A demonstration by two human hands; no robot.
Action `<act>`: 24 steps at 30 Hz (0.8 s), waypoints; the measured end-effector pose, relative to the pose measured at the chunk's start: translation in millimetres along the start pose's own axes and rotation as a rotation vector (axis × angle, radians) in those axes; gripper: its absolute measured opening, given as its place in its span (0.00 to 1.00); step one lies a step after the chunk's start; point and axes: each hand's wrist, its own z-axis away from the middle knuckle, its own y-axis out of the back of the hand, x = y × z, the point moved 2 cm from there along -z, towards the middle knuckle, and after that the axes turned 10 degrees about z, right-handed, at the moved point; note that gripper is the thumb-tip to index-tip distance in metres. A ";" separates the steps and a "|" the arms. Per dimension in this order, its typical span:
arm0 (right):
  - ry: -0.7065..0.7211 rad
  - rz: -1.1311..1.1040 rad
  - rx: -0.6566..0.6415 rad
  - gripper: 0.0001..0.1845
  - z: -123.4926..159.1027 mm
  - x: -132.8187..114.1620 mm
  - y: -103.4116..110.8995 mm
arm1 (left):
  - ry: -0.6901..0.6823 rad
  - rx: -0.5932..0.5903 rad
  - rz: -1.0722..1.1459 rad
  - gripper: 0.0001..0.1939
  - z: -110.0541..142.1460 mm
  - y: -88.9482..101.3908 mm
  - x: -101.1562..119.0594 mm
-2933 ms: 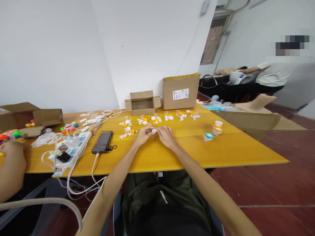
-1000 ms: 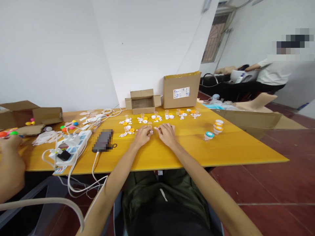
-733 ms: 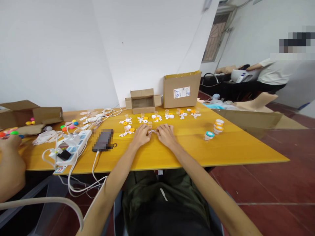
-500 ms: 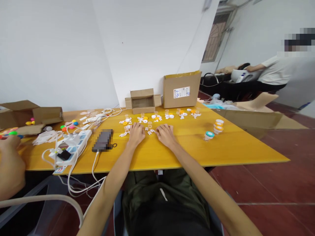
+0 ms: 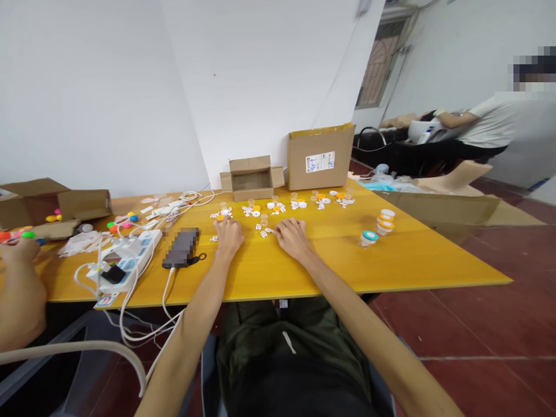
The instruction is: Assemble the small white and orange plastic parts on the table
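My left hand [image 5: 229, 236] reaches over the left end of the small parts, its fingers apart and bent down. Partly under it lie white cut-out pieces [image 5: 214, 238] and an orange disc [image 5: 219, 218]; its fingertips are partly hidden. My right hand [image 5: 292, 236] rests on the table with fingers bent and slightly apart, nothing visible in it. Between the hands stand a small clear cup [image 5: 264, 219] and some white patterned pieces [image 5: 263, 234]. Behind them runs a row of similar piles with white discs [image 5: 303, 204], orange rings [image 5: 277, 209] and clear cups [image 5: 294, 197].
Right on the yellow table [image 5: 417, 260] are a teal-lidded jar [image 5: 370, 238] and stacked orange-and-white-lidded jars [image 5: 386, 222]. A small open carton [image 5: 252, 188] and larger box [image 5: 321, 159] stand behind. Left lie a phone [image 5: 181, 248], power strip [image 5: 139, 258], and another person's hand [image 5: 19, 255] near coloured balls.
My left hand has shifted left and slightly toward me, off the middle parts and onto the left pile. My right hand stays nearly still.
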 end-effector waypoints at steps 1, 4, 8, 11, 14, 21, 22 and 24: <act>-0.004 -0.001 -0.003 0.12 0.1 -0.1 0.2 | 0.005 0.007 -0.007 0.08 0.3 0.2 -2.0; -0.018 -0.006 -0.012 0.12 0.4 -0.9 1.1 | 0.022 0.033 -0.044 0.07 2.2 0.5 -5.3; -0.033 -0.003 0.006 0.10 0.2 -2.7 3.4 | 0.052 0.067 -0.117 0.09 5.5 1.3 -2.7; -0.098 0.003 0.019 0.09 -0.9 -2.1 5.7 | 0.104 0.051 -0.254 0.12 6.6 3.0 2.7; -0.231 -0.003 0.055 0.09 -1.4 1.6 8.7 | 0.167 -0.015 -0.373 0.13 6.3 4.5 6.9; -0.489 -0.012 0.028 0.07 -0.1 10.6 8.7 | 0.195 -0.037 -0.443 0.12 5.4 8.3 11.4; -0.495 -0.014 0.010 0.07 -0.3 11.2 7.6 | 0.199 -0.035 -0.445 0.12 5.5 8.9 12.5; -0.484 -0.023 -0.010 0.06 -0.8 12.0 5.4 | 0.196 -0.027 -0.442 0.13 5.4 10.3 15.7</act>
